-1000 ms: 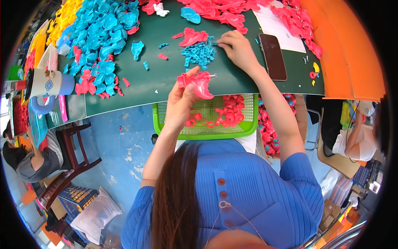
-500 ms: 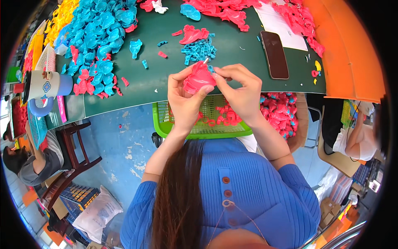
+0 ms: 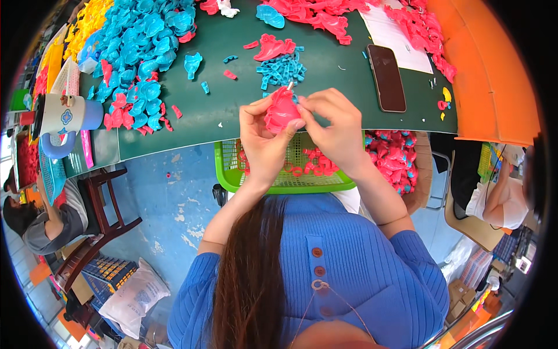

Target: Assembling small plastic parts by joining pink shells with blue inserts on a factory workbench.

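Note:
Near the front edge of the green table, my left hand [image 3: 264, 142] is closed around a pinkish-red moulded plastic part [image 3: 282, 110], thumb on its near side. A short metal pin [image 3: 290, 85] sticks up from the far end of this part. My right hand [image 3: 338, 128] pinches a small blue plastic piece [image 3: 295, 99] against the red part's upper right side; the fingertips partly hide it. Just beyond both hands lies a small heap of blue plastic pieces [image 3: 282, 71], with a red moulded part [image 3: 273, 47] touching its far side.
A large heap of blue parts [image 3: 139, 46] covers the left of the table, near a mug [image 3: 67, 119]. A phone [image 3: 386, 78] lies to the right. Below the edge are a green basket [image 3: 285, 189] of red rings and a box of red-and-blue parts [image 3: 395, 163].
The red part has turned slightly in my left hand and appears narrower. My right hand's fingers have shifted a little, still pinching the blue piece beside it.

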Motion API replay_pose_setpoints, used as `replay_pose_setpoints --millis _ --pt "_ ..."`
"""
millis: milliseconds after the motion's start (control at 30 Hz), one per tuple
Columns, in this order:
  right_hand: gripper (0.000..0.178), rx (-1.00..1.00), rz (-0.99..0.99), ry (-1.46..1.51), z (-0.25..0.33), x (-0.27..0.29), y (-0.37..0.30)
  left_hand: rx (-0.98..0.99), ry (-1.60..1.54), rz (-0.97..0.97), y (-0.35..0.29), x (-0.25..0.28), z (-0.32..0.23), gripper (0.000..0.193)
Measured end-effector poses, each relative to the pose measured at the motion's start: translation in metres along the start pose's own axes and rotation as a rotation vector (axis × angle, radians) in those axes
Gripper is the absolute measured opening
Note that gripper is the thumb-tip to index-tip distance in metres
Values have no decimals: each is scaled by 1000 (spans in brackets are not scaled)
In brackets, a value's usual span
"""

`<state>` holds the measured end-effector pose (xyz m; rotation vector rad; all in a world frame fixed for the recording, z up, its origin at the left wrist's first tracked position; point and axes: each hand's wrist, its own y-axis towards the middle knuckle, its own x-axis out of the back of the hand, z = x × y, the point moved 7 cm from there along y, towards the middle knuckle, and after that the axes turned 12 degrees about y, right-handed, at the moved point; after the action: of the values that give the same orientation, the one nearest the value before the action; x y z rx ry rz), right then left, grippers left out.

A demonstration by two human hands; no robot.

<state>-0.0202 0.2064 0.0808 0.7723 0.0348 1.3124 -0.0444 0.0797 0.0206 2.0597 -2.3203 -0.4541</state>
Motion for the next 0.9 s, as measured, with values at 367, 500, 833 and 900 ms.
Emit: replay_pose_setpoints --millis 367,500,833,900 --pt "26 155 180 -141 2 -22 0 127 -51 -31 1 10 21 47" --pt "23 -67 313 172 -16 -27 13 214 -117 -53 8 28 22 41" --pt "21 -21 277 -65 -103 -57 145 292 -151 -103 13 58 18 43" --pt "22 42 355 -123 -103 -92 164 293 -131 -99 11 59 17 43"
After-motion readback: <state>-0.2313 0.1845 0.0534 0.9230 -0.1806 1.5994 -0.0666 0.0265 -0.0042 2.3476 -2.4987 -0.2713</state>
